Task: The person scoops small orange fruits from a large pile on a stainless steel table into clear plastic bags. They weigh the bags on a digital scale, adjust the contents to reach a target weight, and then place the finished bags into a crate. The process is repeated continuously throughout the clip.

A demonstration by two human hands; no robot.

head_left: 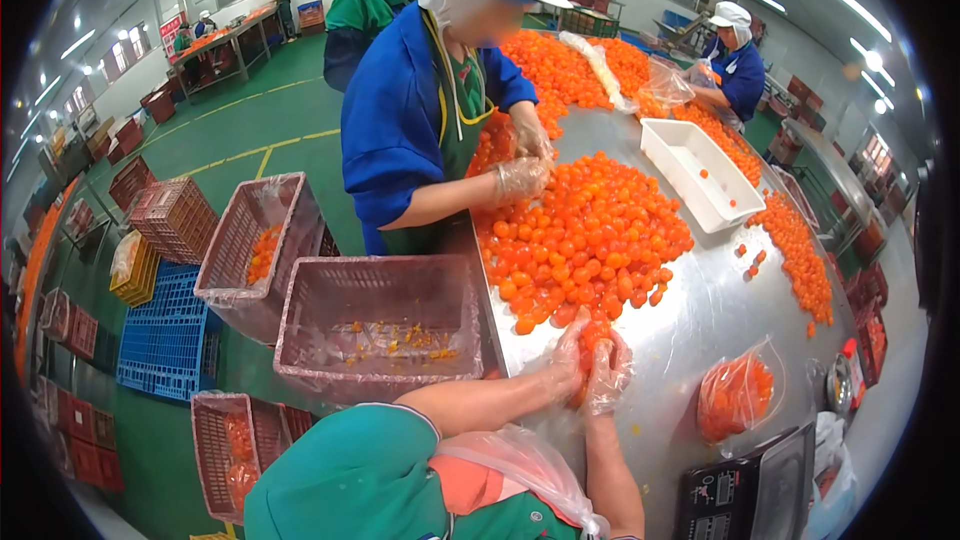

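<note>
My left hand (pixel 567 360) and my right hand (pixel 609 380), in clear plastic gloves, come together at the near edge of a heap of round orange egg yolks (pixel 590 230). Between them they cup a small bunch of egg yolks (pixel 595 333), fingers curled in from both sides. The palms hide part of the bunch. Under the heap lies a steel table (pixel 660 340). To the right of my right hand stands a clear plastic bag (pixel 735 395) filled with yolks.
A digital scale (pixel 715 500) sits at the near right. Across the table is a white tray (pixel 690 165) with a few yolks. A lined red crate (pixel 380 360) stands left of the table. One co-worker (pixel 400 140) handles yolks at the far left; another (pixel 740 70) works at the far right.
</note>
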